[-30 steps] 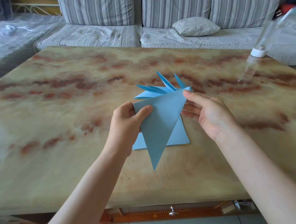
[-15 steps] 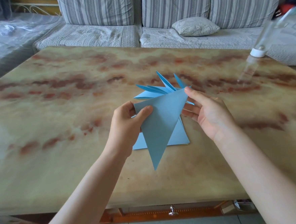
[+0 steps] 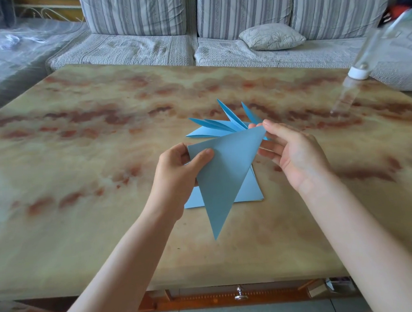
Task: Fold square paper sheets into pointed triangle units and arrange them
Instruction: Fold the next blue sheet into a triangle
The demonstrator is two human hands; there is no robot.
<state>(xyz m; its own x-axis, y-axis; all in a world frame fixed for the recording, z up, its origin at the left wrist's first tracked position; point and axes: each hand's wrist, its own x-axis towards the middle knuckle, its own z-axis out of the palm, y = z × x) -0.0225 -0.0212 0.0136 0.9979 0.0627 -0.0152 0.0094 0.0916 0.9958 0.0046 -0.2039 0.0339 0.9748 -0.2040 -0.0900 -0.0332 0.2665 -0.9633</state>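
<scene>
A blue folded paper triangle (image 3: 223, 176) hangs in the air over the table, its long point aimed down toward me. My left hand (image 3: 177, 175) pinches its upper left corner between thumb and fingers. My right hand (image 3: 295, 154) pinches its upper right corner with thumb and forefinger. Under it a stack of blue square sheets (image 3: 250, 193) lies flat on the table. Beyond them several finished blue pointed units (image 3: 218, 127) fan out, partly hidden by the held triangle.
The marbled tabletop (image 3: 92, 188) stretches wide on all sides. A clear bottle with a white cap (image 3: 357, 72) leans in at the far right edge. A striped sofa with a cushion (image 3: 271, 36) stands behind the table.
My right hand has shifted its grip at the triangle's upper right corner, its fingers curling more. The triangle and my left hand have barely moved.
</scene>
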